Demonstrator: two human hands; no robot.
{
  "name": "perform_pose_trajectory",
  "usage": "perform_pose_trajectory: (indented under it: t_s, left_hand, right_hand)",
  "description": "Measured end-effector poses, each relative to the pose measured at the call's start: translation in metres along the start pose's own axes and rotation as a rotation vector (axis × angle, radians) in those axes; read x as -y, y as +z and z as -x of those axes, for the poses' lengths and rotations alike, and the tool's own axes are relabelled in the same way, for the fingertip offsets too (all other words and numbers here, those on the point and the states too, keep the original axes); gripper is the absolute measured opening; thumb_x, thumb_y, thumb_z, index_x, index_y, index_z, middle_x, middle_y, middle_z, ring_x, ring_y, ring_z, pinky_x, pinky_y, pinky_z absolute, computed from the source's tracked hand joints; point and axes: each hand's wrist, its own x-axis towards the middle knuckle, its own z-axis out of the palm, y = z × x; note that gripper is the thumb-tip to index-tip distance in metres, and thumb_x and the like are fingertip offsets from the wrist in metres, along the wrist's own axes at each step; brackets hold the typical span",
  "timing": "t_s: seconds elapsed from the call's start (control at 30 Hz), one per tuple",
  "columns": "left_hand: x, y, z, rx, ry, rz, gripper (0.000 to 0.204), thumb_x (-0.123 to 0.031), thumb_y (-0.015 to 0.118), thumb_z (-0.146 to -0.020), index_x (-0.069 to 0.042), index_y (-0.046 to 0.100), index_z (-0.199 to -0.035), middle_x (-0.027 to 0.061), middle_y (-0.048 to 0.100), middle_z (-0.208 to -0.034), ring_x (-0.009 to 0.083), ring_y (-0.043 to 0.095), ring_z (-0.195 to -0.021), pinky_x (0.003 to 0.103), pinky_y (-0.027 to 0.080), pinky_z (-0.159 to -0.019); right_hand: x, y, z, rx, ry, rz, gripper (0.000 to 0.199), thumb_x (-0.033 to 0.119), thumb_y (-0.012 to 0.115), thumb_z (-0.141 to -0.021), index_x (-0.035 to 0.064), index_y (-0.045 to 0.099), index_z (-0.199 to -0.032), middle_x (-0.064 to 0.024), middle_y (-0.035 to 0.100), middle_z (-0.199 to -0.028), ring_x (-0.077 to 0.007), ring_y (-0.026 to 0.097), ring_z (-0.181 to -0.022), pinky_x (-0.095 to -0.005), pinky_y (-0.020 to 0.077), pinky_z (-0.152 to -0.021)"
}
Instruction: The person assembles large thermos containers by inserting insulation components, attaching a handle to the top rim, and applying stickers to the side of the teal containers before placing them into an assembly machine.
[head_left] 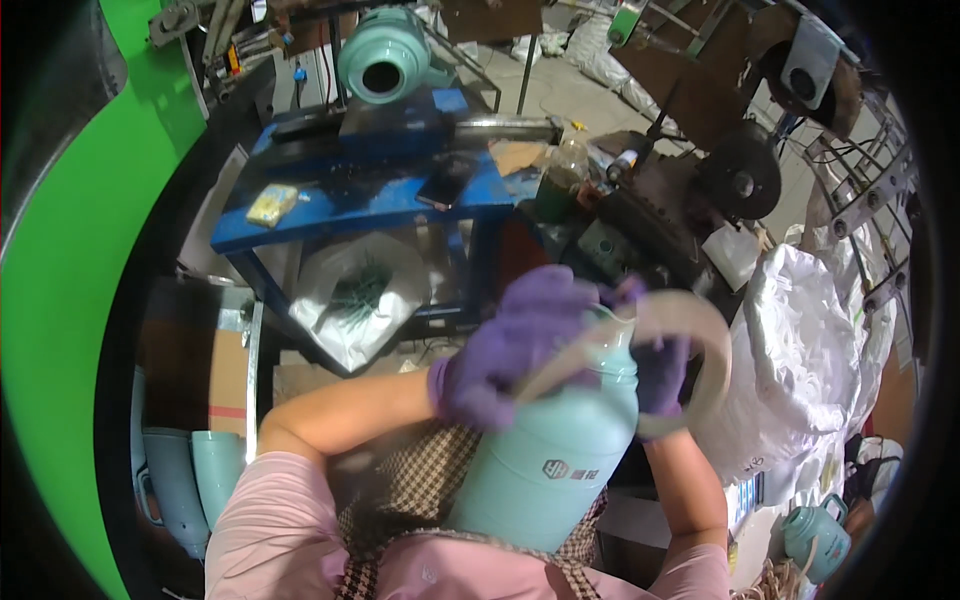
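Observation:
A pale teal thermos jug (535,465) leans against my lap, its narrow neck pointing up and away to the right. My left hand (525,335), in a purple glove, is closed beside the neck, with one end of a beige band (708,350) at its fingers. That band sweeps across the neck and bends into a wide loop on the right, smeared by motion. Inside the loop, my right hand (662,370), also gloved in purple, is at the far side of the neck. Its fingers are mostly hidden by the jug and the band.
A blue metal bench (360,215) ahead holds a phone (447,183), a yellowish block (271,205) and another teal jug (382,55). To the right stand dark machinery (740,170) and a white sack (790,360). Teal shells (217,465) lie left; a handled jug (818,538) sits lower right.

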Motion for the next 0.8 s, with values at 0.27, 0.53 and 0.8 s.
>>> perform_pose_trajectory:
  t_s: [0.27,0.53,0.8]
  left_hand:
    - [-0.053,-0.076,-0.095,0.474,-0.048,-0.440,0.069,-0.062,0.045,-0.098,-0.009,0.055,-0.142,0.0146,0.047,-0.151,0.0361,0.039,-0.143,0.051,0.024,-0.120]
    - [-0.030,-0.035,-0.083,0.231,-0.297,-0.334,0.067,-0.052,0.055,-0.094,-0.009,0.050,-0.145,0.0161,0.043,-0.153,0.0350,0.034,-0.145,0.048,0.022,-0.121]
    - [-0.005,-0.163,-0.128,0.436,-0.106,-2.028,0.073,-0.033,0.074,-0.078,-0.032,0.047,-0.146,0.0131,0.031,-0.160,0.0414,0.030,-0.146,0.062,0.018,-0.119]
  right_hand:
    - [0.030,0.001,0.030,-0.050,0.168,-0.210,0.071,0.060,0.029,-0.105,-0.0001,0.056,-0.133,-0.0165,0.059,-0.135,-0.0270,0.058,-0.122,-0.0428,0.0410,-0.111]
    - [0.034,0.005,0.026,-0.131,0.094,0.112,0.051,0.039,0.055,-0.099,0.0030,0.055,-0.135,-0.0117,0.065,-0.118,-0.0201,0.062,-0.110,-0.0320,0.0469,-0.099]
    - [0.124,-0.085,0.164,-0.610,-0.220,0.398,0.047,0.028,0.056,-0.098,-0.0004,0.053,-0.136,-0.0109,0.058,-0.135,-0.0210,0.055,-0.121,-0.0349,0.0434,-0.107]
